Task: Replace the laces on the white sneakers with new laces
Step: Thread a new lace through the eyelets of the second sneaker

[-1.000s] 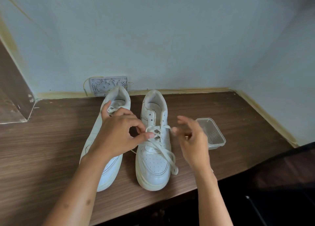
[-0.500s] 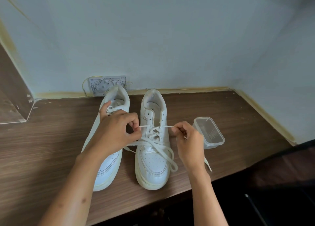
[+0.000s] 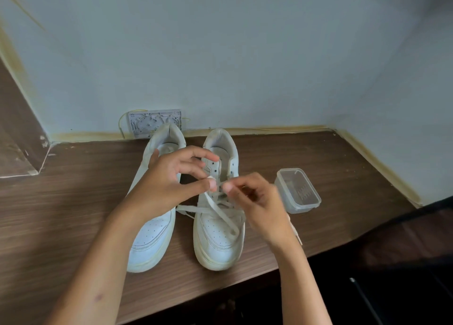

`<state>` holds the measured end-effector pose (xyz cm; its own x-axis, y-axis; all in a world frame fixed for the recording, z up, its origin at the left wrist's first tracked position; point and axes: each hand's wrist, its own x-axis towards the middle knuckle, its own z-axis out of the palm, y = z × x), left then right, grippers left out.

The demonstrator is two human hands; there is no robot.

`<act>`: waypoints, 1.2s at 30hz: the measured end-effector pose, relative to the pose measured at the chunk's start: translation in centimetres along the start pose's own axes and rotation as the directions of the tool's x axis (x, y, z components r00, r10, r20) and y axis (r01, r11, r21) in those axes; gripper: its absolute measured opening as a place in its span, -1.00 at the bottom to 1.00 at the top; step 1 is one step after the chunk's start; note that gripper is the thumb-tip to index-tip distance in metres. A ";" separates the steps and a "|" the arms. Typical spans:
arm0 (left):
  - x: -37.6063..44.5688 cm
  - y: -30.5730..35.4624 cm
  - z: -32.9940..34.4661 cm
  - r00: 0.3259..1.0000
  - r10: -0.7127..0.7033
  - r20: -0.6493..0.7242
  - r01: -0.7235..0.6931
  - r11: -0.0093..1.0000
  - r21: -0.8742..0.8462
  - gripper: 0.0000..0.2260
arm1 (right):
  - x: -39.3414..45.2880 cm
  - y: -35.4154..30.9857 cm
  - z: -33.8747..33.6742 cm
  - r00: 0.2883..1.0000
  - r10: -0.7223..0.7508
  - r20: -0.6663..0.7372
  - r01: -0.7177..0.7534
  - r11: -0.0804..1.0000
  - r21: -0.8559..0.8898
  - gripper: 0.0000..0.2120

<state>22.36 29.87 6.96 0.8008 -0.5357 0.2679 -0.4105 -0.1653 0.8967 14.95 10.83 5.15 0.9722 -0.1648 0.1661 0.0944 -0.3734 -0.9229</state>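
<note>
From my head camera, my left hand [image 3: 169, 187] and right hand [image 3: 255, 202] meet over the right sneaker [image 3: 218, 216], each pinching its lace [image 3: 220, 211] at the mid eyelets; blur hides the exact grip. My left hand covers part of the left sneaker [image 3: 152, 234]. A clear tub [image 3: 297, 189] sits right on the desk [image 3: 73, 189].

Two bare forearms, no sleeves, left grip [image 3: 171, 184] and right grip [image 3: 259, 207] ringless, short nails

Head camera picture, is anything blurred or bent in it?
Head view: the right hand is motion-blurred over the right sneaker; the left hand and plastic tub look sharper; wide-angle lens bows the wall edges; lighting soft, no glare.
</note>
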 end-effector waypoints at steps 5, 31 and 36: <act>-0.1 1.9 0.7 0.992 0.035 -0.119 -0.056 0.982 -0.179 -0.75 | -1.1 -1.3 1.1 0.930 -0.006 0.368 -0.029 0.996 0.090 -0.85; -0.5 -2.9 -1.3 0.906 0.222 -0.359 0.028 0.817 0.576 -0.83 | -1.4 0.7 -5.6 0.980 0.151 0.126 -0.154 0.988 0.013 -0.76; -0.9 -2.9 -2.0 0.900 0.176 -0.399 0.152 0.732 0.664 -0.92 | -1.5 1.9 -6.1 0.979 0.203 0.027 -0.198 0.971 -0.134 -0.79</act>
<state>23.68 32.50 4.85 0.8224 -0.1805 0.5395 -0.4687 -0.7524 0.4628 12.40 4.80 5.28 0.9766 -0.2122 -0.0343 -0.1293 -0.4522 -0.8825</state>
